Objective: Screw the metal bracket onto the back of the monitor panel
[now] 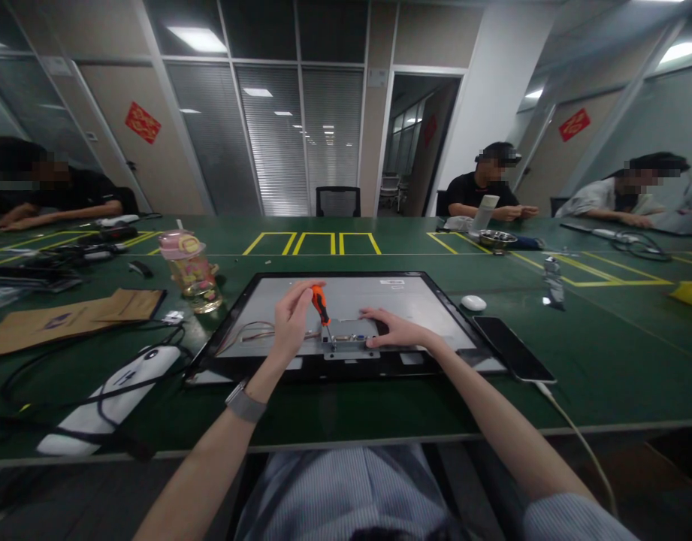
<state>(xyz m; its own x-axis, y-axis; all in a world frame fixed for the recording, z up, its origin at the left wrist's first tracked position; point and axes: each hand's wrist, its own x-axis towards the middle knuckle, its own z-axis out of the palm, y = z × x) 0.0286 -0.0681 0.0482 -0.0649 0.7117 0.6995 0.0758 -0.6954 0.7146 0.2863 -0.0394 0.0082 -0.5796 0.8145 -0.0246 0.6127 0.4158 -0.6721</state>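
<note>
My left hand (pixel 292 319) is closed around an orange and black screwdriver (pixel 320 304). Its shaft points down to the left side of a metal bracket with ports (pixel 350 340). That bracket sits at the near edge of an open monitor panel (pixel 430 309), which lies back side up on the table. My right hand (pixel 395 329) rests with fingers spread at the bracket's right side, its fingertips touching it. Thin wires (pixel 249 330) run along the panel left of the bracket. Whether the screwdriver tip sits in a screw is too small to tell.
Right of the panel lie a phone (pixel 515 349) on a cable and a white earbud case (pixel 473 303). On the left stand a pink-lidded bottle (pixel 191 270), a white power strip (pixel 112 402) with black cables, and a paper bag (pixel 69 321). Several people sit across the green table (pixel 402 421).
</note>
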